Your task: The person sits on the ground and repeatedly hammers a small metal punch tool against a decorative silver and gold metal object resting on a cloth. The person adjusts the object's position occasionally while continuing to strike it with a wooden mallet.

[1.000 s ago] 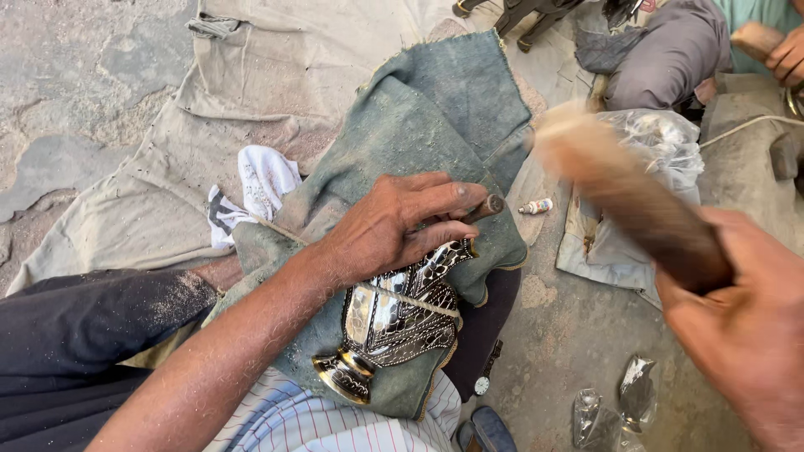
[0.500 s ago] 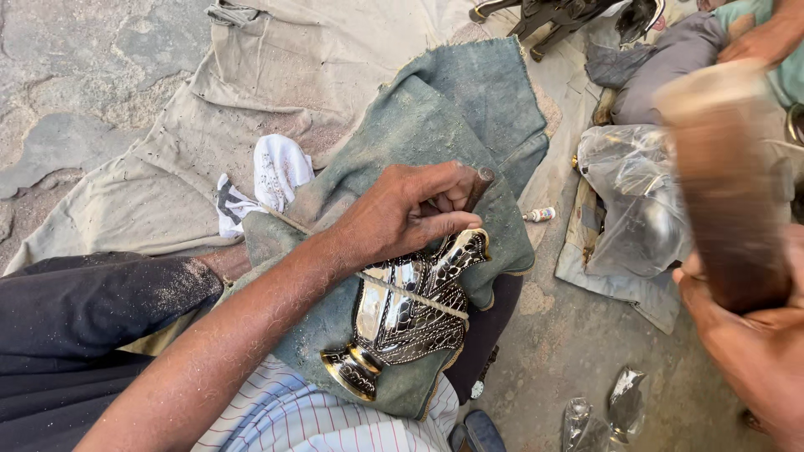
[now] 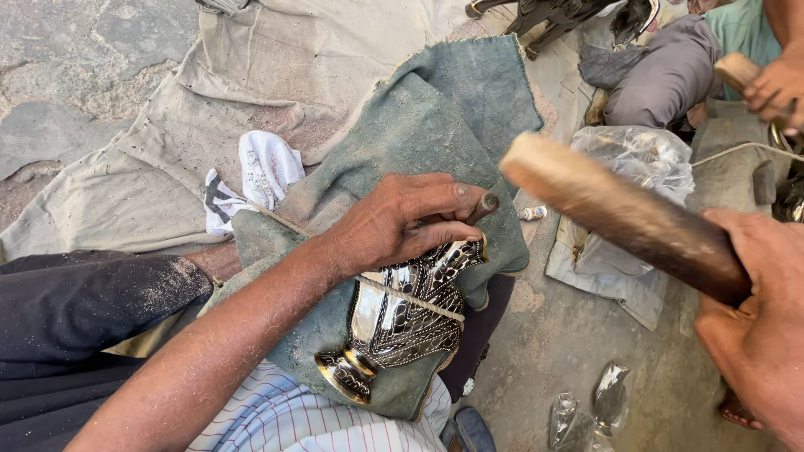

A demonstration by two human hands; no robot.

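Metal vase [image 3: 402,322], black-and-silver engraved, lay on its side across the person's lap, foot toward 7 o'clock, neck toward 1 o'clock, bedded on a dusty green cloth [image 3: 435,134]. The padding looked meant to cushion the vase and stop it rolling. A thin cord crossed its belly.

Left hand [image 3: 402,222] reached in from 8 o'clock, forearm stretched along the vase, palm down over the neck. Its fingers were curled together and clamped on a small chisel [image 3: 486,203], the blunt head poking out at 3 o'clock of the knuckles. The heel of the hand seemed to pin the vase as well.

Right hand [image 3: 758,326] sat at 4 o'clock of the frame, fingers wrapped tight around the dark end of a wooden mallet [image 3: 620,213]. The mallet was raised, its pale end angled toward 10 o'clock, near the chisel head but apart from it.

At 10 o'clock of the vase lay a white rag [image 3: 264,172] on tan canvas [image 3: 293,59]. A clear plastic bag [image 3: 645,155] sat at 2 o'clock. Another person's hand [image 3: 779,84] worked at the far 2 o'clock corner.
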